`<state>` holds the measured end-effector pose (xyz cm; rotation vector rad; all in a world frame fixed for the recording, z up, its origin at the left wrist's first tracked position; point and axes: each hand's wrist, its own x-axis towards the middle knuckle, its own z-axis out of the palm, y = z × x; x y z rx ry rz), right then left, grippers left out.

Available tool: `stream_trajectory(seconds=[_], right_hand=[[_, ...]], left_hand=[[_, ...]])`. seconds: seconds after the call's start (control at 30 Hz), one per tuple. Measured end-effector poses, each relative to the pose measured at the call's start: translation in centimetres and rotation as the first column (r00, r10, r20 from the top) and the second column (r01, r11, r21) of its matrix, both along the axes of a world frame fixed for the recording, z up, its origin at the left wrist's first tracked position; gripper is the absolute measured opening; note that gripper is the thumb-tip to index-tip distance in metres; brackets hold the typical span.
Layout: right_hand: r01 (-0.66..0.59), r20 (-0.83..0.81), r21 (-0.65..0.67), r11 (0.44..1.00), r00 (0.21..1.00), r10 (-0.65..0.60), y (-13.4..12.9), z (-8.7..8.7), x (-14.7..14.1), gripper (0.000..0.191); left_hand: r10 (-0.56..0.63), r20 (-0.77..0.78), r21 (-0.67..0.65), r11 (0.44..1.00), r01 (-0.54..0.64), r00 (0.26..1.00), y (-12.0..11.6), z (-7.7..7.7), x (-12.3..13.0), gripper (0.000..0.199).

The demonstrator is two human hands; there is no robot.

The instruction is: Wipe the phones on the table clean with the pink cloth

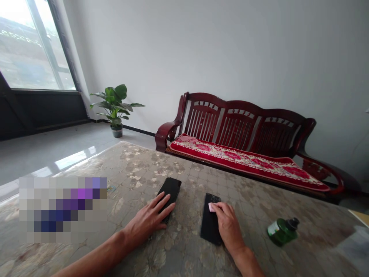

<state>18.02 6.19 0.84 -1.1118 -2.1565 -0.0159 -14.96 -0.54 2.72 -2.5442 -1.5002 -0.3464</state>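
1. Surroundings: a green bottle (281,231) w/ black cap lies on its side on the counter (184,169), to the right of your right hand (227,225) and well apart from it. A blurred patch covers the counter's left part; contents can't be read. Nothing stands between your hands and the phones.
2. Left phone (170,189): dark, flat on the counter, long axis running away from you, tilted slightly right at the far end. Your left hand (150,219) lies flat over its near end, fingers (164,202) spread and extended, not gripping.
3. Right phone (210,223): dark, flat, just beside the left one, apart from it. Long axis runs near-to-far, approx. parallel to your right forearm.
4. Right hand: rests on the right phone, fingers curled round a small pink item (210,207) pressed onto the screen near its far end.
5. Surface: floral-pattern covering, glossy.
6. Room: red wooden bench (239,127) w/ patterned cushion behind the counter, potted plant (115,105) by the wall, window (29,46) at left, pale tiled floor.
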Motion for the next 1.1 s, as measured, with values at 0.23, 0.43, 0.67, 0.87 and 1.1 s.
stream_trajectory(seconds=[0.23,0.43,0.67,0.87,1.1], right_hand=[[0.012,0.000,-0.029,1.000,1.000,-0.012,-0.1,0.2,-0.2,0.040],[0.011,0.009,-0.025,1.000,1.000,-0.011,-0.2,0.4,-0.1,0.039],[0.006,0.007,-0.047,0.999,1.000,-0.006,0.0,0.1,0.0,0.041],[-0.002,-0.004,-0.034,0.999,1.000,0.002,-0.2,0.2,-0.2,0.039],[0.029,0.068,-0.049,0.998,0.997,-0.026,-0.4,1.5,-0.4,0.040]], left_hand=[[-0.031,0.040,0.024,0.999,0.030,0.999,2.3,0.3,-0.7,0.066],[0.002,0.028,0.028,1.000,-0.003,1.000,3.0,1.0,-0.5,0.069],[0.041,0.013,0.063,0.997,-0.042,0.999,3.1,0.1,-0.7,0.069],[0.018,0.019,0.126,0.992,-0.020,1.000,1.2,1.5,2.3,0.072],[-0.326,0.167,-0.126,0.929,0.348,0.930,-1.4,1.3,12.9,0.030]])
